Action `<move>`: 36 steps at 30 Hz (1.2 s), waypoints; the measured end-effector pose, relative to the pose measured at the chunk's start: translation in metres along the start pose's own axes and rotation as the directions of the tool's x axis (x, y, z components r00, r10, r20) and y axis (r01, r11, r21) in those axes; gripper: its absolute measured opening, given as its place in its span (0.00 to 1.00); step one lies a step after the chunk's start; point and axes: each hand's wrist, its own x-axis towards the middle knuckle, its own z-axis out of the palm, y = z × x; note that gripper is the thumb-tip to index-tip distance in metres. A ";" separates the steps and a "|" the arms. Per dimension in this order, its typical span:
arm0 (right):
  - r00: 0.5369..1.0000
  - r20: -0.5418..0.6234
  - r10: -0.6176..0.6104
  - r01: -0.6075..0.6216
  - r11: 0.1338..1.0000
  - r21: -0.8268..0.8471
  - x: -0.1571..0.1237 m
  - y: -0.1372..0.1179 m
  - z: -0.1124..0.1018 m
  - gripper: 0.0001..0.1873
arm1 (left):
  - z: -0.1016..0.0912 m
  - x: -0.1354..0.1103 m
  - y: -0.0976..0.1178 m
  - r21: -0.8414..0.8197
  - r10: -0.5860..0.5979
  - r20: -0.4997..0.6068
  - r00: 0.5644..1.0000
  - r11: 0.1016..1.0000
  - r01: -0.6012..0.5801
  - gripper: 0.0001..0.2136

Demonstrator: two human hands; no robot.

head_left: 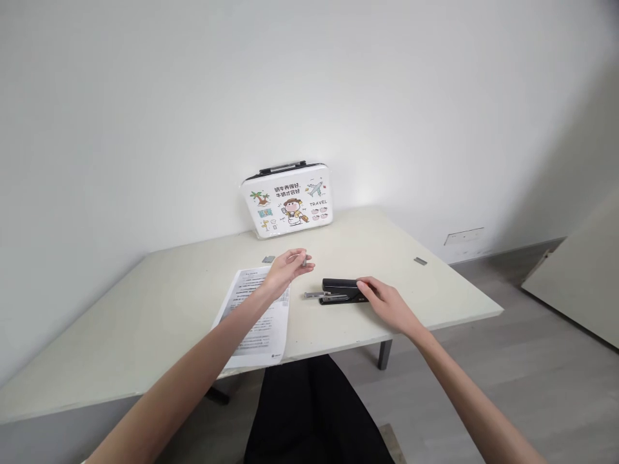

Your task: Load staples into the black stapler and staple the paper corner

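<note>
A black stapler [338, 290] lies on the pale table [159, 309], its metal staple tray pulled out to the left. My right hand [382, 301] rests on the stapler's right end, fingers curled against it. My left hand [289, 267] hovers just above the table left of the stapler, fingers pinched on a small grey strip of staples [304, 262]. Under my left forearm lies a printed sheet of paper [258, 319], reaching the table's front edge.
A white cartoon-printed case [289, 200] with a black handle leans against the wall at the back. Two small grey staple strips lie on the table, one near the paper [268, 259], one at the right [420, 261]. A board [580, 283] leans at right.
</note>
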 end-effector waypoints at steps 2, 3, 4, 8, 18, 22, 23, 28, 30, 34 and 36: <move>1.000 -0.004 0.003 -0.003 1.000 0.000 0.000 0.000 0.000 0.26 | -0.001 -0.013 0.000 -0.064 -0.032 0.014 0.999 0.997 0.033 0.21; 1.000 -0.006 0.003 -0.003 1.000 -0.001 0.000 0.001 0.000 0.26 | -0.001 -0.019 0.000 -0.089 -0.048 0.018 0.999 0.995 0.049 0.20; 1.000 -0.007 0.002 -0.002 1.000 -0.002 0.000 0.001 -0.001 0.26 | -0.002 -0.024 -0.002 -0.107 -0.064 0.018 0.998 0.992 0.066 0.20; 1.000 -0.008 -0.003 0.003 1.000 -0.001 0.000 0.000 -0.002 0.25 | -0.001 -0.041 -0.009 -0.115 -0.118 -0.014 0.993 0.987 0.116 0.20; 1.000 -0.014 0.010 -0.010 1.000 -0.010 -0.002 -0.004 -0.003 0.25 | 0.007 -0.062 -0.010 0.154 0.019 -0.008 1.000 0.988 -0.017 0.16; 1.000 -0.013 0.005 -0.006 1.000 -0.015 -0.002 -0.004 -0.004 0.26 | 0.009 -0.066 -0.016 0.277 0.105 -0.007 0.994 0.956 -0.099 0.14; 1.000 -0.015 0.004 -0.004 1.000 -0.017 -0.002 -0.004 -0.004 0.26 | 0.010 -0.066 -0.018 0.298 0.115 -0.007 0.993 0.948 -0.107 0.14; 1.000 -0.017 -0.014 0.014 1.000 -0.018 -0.001 0.000 -0.003 0.26 | 0.009 -0.069 -0.021 0.373 0.151 0.002 0.989 0.917 -0.141 0.14; 1.000 -0.017 -0.015 0.015 1.000 -0.015 -0.001 0.001 -0.002 0.26 | 0.010 -0.069 -0.020 0.384 0.163 -0.011 0.987 0.912 -0.146 0.12; 1.000 -0.013 -0.008 0.007 1.000 -0.022 0.000 0.002 -0.002 0.26 | 0.011 -0.069 -0.017 0.388 0.182 -0.023 0.983 0.908 -0.159 0.11; 1.000 -0.013 -0.005 0.004 1.000 -0.022 0.000 0.001 -0.002 0.26 | 0.012 -0.069 -0.018 0.404 0.186 -0.008 0.983 0.900 -0.167 0.12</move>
